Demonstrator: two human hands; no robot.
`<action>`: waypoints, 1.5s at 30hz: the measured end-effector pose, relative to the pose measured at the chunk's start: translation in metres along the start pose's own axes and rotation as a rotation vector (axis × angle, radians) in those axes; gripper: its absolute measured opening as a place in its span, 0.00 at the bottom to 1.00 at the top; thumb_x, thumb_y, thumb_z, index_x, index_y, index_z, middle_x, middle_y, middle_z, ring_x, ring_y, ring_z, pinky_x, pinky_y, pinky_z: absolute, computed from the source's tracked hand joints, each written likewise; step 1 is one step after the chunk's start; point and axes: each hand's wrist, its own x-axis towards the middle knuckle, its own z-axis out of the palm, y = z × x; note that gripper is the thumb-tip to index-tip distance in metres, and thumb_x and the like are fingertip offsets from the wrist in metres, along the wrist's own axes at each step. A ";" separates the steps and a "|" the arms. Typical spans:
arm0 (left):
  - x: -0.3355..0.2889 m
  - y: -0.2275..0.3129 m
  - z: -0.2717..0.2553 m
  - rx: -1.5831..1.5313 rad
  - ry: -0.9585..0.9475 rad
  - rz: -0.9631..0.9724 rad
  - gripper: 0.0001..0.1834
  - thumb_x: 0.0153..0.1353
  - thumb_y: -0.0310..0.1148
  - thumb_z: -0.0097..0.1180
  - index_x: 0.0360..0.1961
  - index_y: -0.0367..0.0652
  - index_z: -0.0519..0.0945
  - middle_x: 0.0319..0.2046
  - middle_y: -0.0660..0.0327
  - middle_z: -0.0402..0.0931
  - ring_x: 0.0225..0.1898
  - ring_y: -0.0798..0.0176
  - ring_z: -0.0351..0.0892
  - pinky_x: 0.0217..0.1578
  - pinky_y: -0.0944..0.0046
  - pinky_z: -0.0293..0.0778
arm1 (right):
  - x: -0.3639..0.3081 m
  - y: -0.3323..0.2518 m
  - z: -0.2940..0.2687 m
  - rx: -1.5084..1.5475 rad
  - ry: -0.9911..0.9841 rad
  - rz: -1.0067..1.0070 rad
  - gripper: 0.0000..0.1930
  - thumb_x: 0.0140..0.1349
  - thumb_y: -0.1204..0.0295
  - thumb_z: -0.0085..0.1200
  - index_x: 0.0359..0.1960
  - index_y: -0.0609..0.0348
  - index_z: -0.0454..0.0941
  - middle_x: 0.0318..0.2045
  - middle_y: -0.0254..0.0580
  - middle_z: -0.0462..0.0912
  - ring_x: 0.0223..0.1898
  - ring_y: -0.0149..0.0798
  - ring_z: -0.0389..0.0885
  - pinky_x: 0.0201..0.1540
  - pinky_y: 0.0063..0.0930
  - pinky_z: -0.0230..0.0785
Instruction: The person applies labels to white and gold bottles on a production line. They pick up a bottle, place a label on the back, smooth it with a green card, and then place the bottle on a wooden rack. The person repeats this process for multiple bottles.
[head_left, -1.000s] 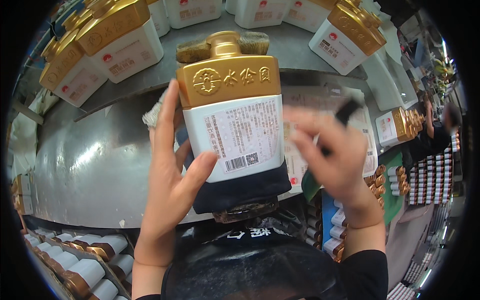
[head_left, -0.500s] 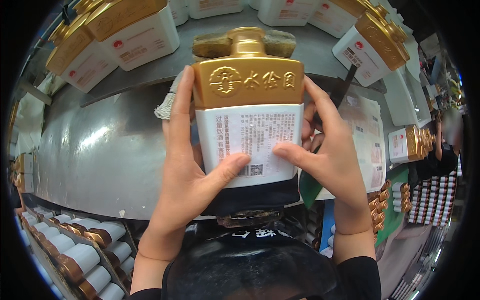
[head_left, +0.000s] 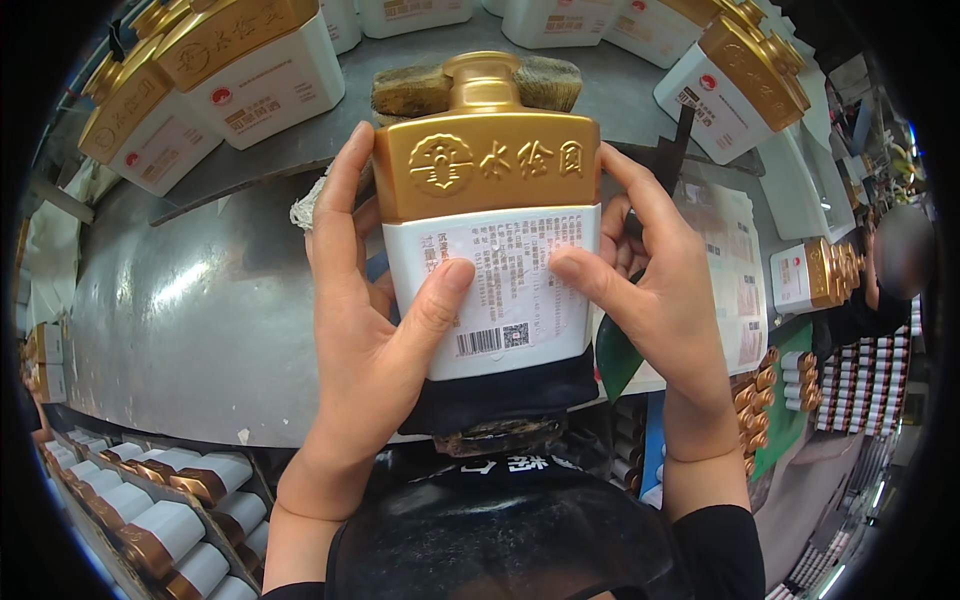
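Observation:
A flat-sided bottle (head_left: 488, 225) with a white body and a gold embossed shoulder and neck is held in front of me, neck pointing away. My left hand (head_left: 365, 300) grips its left side, and its thumb presses on the printed label (head_left: 500, 300) on the white face. From the other side my right hand (head_left: 660, 290) clasps the bottle, its thumb on the label's right part. Fingers of both hands are partly hidden behind the bottle. A dark cloth-covered support (head_left: 500, 400) shows under the bottle's base. Beyond the neck lies a worn brown block (head_left: 550, 85).
Similar gold-and-white bottles (head_left: 275, 95) line the far shelf. A metal tabletop (head_left: 190, 310) spreads to the left. Label sheets (head_left: 740, 260) lie at right, near a dark strip (head_left: 675, 150). Crates of bottles (head_left: 165, 520) stand lower left; another person (head_left: 895, 260) is far right.
Both thumbs have slid up the label, away from me, uncovering the barcode near its lower edge. The bottle sits slightly further left in view. Both hands keep their hold.

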 end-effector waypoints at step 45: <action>0.004 -0.002 -0.010 -0.033 -0.049 0.001 0.40 0.61 0.28 0.56 0.71 0.38 0.52 0.67 0.54 0.52 0.60 0.59 0.64 0.58 0.58 0.71 | 0.003 0.008 -0.001 0.133 -0.018 0.008 0.37 0.54 0.69 0.68 0.64 0.66 0.65 0.27 0.25 0.67 0.29 0.19 0.67 0.32 0.12 0.64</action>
